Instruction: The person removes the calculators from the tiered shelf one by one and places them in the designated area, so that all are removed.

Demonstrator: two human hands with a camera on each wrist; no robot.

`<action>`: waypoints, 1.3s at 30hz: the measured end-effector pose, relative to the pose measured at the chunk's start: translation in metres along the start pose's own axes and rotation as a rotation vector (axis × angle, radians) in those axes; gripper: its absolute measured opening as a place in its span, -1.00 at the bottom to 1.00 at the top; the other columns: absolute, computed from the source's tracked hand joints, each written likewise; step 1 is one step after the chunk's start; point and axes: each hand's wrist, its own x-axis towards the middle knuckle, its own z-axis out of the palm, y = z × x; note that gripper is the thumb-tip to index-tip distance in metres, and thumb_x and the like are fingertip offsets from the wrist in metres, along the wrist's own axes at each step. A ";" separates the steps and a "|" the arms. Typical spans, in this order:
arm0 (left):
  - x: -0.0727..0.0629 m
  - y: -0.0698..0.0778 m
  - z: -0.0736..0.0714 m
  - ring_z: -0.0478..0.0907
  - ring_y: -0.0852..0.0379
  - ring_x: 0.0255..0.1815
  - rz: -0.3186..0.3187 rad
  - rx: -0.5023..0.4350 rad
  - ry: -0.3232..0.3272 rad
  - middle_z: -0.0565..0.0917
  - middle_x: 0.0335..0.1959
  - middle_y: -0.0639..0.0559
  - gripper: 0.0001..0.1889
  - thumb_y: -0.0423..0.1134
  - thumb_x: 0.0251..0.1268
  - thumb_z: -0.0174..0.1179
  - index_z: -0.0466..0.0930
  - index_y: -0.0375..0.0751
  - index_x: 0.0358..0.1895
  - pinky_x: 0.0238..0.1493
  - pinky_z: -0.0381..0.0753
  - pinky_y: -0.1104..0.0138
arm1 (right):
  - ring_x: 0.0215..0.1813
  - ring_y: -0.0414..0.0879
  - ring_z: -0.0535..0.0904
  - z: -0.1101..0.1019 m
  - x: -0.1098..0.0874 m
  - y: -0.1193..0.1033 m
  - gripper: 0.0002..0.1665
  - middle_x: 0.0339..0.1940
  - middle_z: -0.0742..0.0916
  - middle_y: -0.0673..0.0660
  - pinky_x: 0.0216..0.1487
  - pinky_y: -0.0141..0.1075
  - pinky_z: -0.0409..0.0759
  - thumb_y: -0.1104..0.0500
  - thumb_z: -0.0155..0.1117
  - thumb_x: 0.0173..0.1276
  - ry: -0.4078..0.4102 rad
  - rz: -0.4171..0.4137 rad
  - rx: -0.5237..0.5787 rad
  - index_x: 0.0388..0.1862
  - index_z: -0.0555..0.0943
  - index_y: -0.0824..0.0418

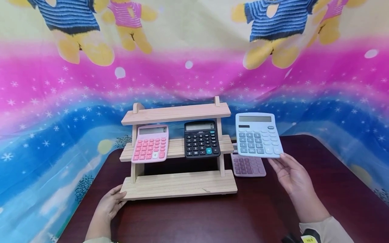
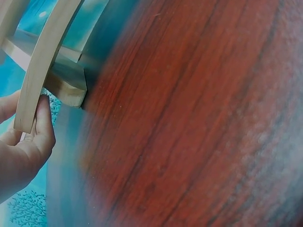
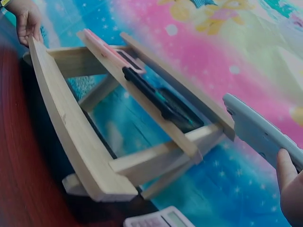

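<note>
My right hand (image 1: 293,175) holds a light blue calculator (image 1: 258,135) by its lower right corner, raised beside the right end of a wooden three-tier rack (image 1: 179,185). In the right wrist view the thumb lies along the edge of that calculator (image 3: 260,132). My left hand (image 1: 110,204) grips the left end of the rack's bottom board, fingers and thumb on either side of the wood (image 2: 35,90). On the middle tier lean a pink calculator (image 1: 150,144) at left and a black calculator (image 1: 202,140) at right. A purple calculator (image 1: 248,165) lies on the table, partly hidden behind the blue one.
The rack stands on a dark red-brown wooden table (image 1: 194,219). Behind it hangs a colourful cloth (image 1: 188,77) with bears and snowflakes, which wraps round both sides. The top board (image 1: 179,113) of the rack sits above the leaning calculators.
</note>
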 end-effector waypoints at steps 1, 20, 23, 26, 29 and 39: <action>0.000 0.000 0.000 0.41 0.32 -0.26 0.000 0.001 -0.002 -0.08 0.25 -0.41 -0.26 -0.34 0.19 0.05 -0.23 -0.37 0.32 -0.22 0.40 0.40 | 0.05 0.11 0.40 -0.012 0.003 -0.004 -0.64 -0.02 0.54 0.29 0.03 -0.09 0.26 0.51 -0.18 0.28 0.012 0.000 0.008 -0.01 0.48 0.43; 0.000 0.000 -0.003 0.41 0.37 -0.30 -0.002 -0.017 -0.010 -0.11 0.26 -0.39 -0.26 -0.35 0.20 0.04 -0.25 -0.34 0.33 -0.21 0.40 0.41 | 0.16 0.07 0.27 -0.149 0.015 -0.056 -0.50 0.14 0.44 0.16 0.04 -0.07 0.25 0.45 -0.08 0.27 0.131 -0.121 -0.123 0.20 0.32 0.24; 0.000 0.000 -0.003 0.42 0.38 -0.31 -0.003 -0.020 -0.012 -0.11 0.26 -0.38 -0.26 -0.36 0.20 0.03 -0.25 -0.34 0.33 -0.22 0.41 0.41 | 0.14 0.05 0.30 -0.148 0.010 -0.058 -0.50 0.11 0.47 0.16 0.03 -0.07 0.27 0.45 -0.05 0.26 0.170 -0.119 -0.123 0.19 0.35 0.21; 0.000 0.000 -0.002 0.41 0.38 -0.31 -0.006 -0.021 -0.016 -0.12 0.27 -0.38 -0.27 -0.36 0.21 0.02 -0.25 -0.34 0.33 -0.21 0.40 0.41 | 0.12 0.05 0.33 -0.150 0.006 -0.059 -0.52 0.06 0.51 0.18 0.02 -0.08 0.29 0.44 -0.06 0.26 0.181 -0.116 -0.115 0.17 0.37 0.21; 0.001 0.000 -0.002 0.40 0.37 -0.29 -0.006 -0.022 -0.018 -0.13 0.27 -0.37 -0.27 -0.36 0.21 0.01 -0.26 -0.34 0.33 -0.20 0.40 0.41 | 0.09 0.05 0.37 -0.153 0.005 -0.061 -0.55 0.01 0.54 0.20 0.00 -0.08 0.31 0.45 -0.06 0.26 0.193 -0.115 -0.103 0.13 0.41 0.23; 0.002 -0.001 -0.002 0.41 0.40 -0.33 -0.005 -0.031 -0.017 -0.11 0.27 -0.36 -0.27 -0.36 0.21 0.02 -0.25 -0.35 0.32 -0.22 0.40 0.42 | -0.07 -0.02 0.50 -0.135 -0.008 -0.068 -0.61 -0.16 0.62 0.10 -0.01 -0.11 0.33 0.46 0.08 0.16 0.403 -0.107 -0.208 -0.04 0.56 0.19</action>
